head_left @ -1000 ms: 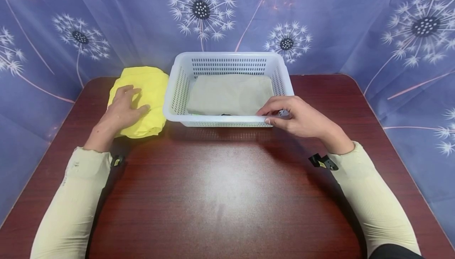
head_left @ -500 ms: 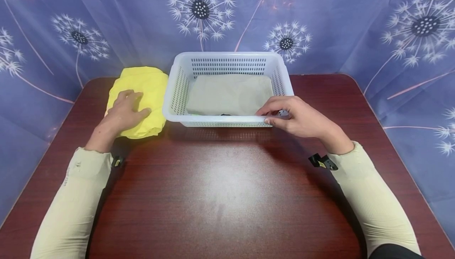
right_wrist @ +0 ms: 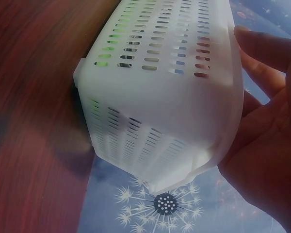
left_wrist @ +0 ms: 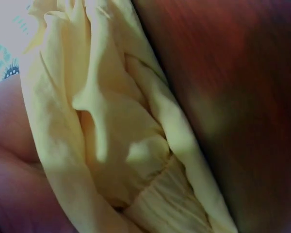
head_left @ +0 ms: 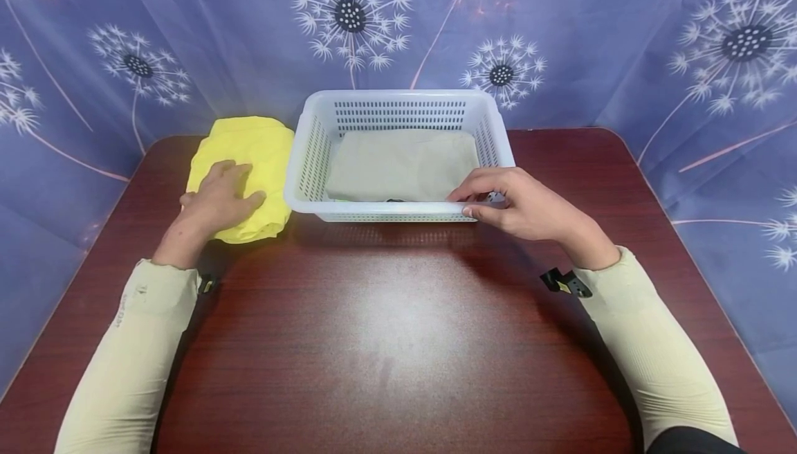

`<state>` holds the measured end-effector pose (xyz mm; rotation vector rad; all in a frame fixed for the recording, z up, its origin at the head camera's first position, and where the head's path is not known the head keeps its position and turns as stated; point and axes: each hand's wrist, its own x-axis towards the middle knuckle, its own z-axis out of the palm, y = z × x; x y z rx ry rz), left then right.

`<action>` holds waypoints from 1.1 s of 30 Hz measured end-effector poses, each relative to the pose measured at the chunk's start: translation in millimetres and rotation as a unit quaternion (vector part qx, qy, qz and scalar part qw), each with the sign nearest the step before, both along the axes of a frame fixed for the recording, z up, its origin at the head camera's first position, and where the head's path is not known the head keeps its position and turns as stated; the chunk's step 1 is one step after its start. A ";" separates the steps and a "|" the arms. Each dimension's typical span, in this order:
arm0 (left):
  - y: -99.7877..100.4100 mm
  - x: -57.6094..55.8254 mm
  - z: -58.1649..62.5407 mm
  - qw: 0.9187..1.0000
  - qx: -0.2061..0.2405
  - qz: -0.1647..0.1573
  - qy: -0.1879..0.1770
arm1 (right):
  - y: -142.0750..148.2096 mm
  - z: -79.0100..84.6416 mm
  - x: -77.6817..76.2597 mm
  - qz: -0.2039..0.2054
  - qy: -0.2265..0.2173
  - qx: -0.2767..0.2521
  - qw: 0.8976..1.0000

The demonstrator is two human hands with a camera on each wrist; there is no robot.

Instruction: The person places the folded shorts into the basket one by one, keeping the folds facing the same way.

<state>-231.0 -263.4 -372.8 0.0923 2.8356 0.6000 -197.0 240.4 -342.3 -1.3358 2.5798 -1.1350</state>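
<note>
Left fingers [head_left: 234,178] farther down creased cloth [head_left: 266,160]

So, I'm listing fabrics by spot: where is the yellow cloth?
In the head view, the yellow cloth lies on the table, back left, beside the white basket, with the left grip on it.

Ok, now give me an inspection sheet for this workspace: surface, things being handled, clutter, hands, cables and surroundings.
Surface: reddish-brown table with wood grain, reflecting light near its middle.
Job's things: yellow cloth on the table, left of the white basket; pale grey cloth lying inside the basket; something green shows through the slots, unclear what.
Clutter: nothing seen.
Hands: left hand rests on the yellow cloth; right hand pinches the basket's near rim.
Cables: nothing seen.
Surroundings: blue-purple fabric backdrop with dandelion print.
</note>
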 end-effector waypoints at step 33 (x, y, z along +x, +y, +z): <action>9.7 4.8 -0.3 0.999 0.001 0.007 -0.032 | -1.3 -0.3 2.0 -0.009 -0.002 0.004 1.000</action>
